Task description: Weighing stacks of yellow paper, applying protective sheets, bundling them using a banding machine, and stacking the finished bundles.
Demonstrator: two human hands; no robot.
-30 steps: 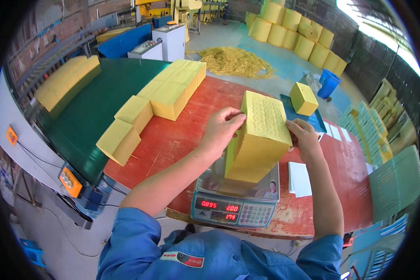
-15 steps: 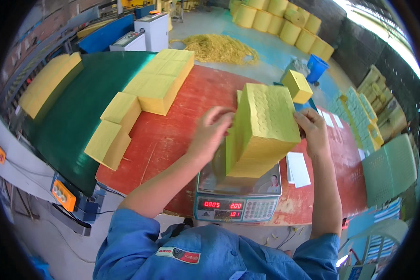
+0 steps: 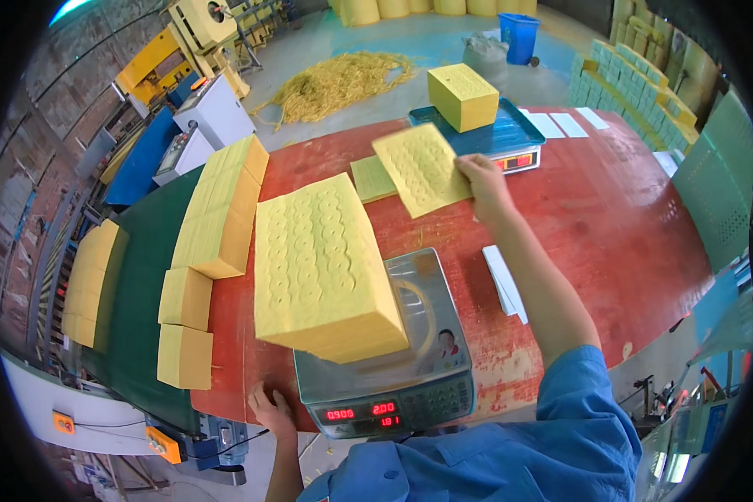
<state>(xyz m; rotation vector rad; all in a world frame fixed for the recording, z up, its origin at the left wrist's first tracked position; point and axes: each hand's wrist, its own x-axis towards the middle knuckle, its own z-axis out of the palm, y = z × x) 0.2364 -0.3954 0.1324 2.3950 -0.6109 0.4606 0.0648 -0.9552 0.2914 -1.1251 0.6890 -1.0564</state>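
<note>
A tall stack of yellow embossed paper (image 3: 326,259) stands on a digital scale (image 3: 443,368) at the table's near edge, untouched by either hand. My right hand (image 3: 484,182) is stretched out beyond it, pinching a thin yellow embossed paper sheaf (image 3: 425,171) by its right edge. That sheaf hangs tilted above the table, just right of a low pad of yellow paper (image 3: 372,178). My left hand (image 3: 274,410) rests at the table's near edge, left of the scale, its fingers loosely spread and holding nothing.
A second scale with a blue tray (image 3: 523,125) carries a yellow paper block (image 3: 463,96) at the far side. White slips (image 3: 504,283) lie on the red table (image 3: 594,226). Yellow paper blocks (image 3: 217,209) line the green belt (image 3: 142,276) at left.
Both hands have left the tall stack's sides. My left hand has dropped to the table's near edge; my right hand now holds a thin sheaf farther out. The view has shifted.
</note>
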